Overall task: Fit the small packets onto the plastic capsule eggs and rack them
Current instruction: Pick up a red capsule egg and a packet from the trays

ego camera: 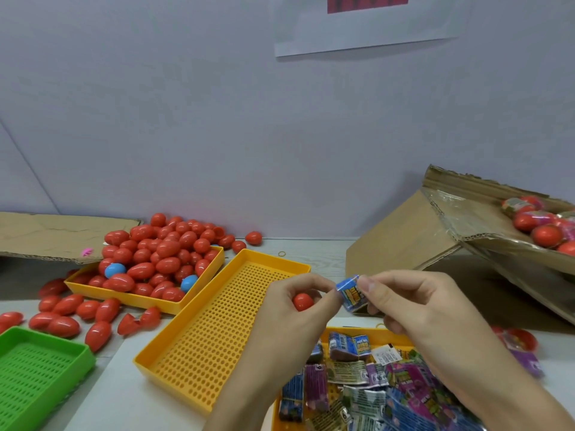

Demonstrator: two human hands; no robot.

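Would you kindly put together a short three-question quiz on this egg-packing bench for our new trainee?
1. True or false: the perforated orange tray in the middle already holds racked eggs.
2. Which hand holds the red capsule egg? A) left hand B) right hand
3. Fill in: the packet pinched between both hands is mainly ____ in colour.

Key: 1 false, it holds none; 2 A; 3 blue.
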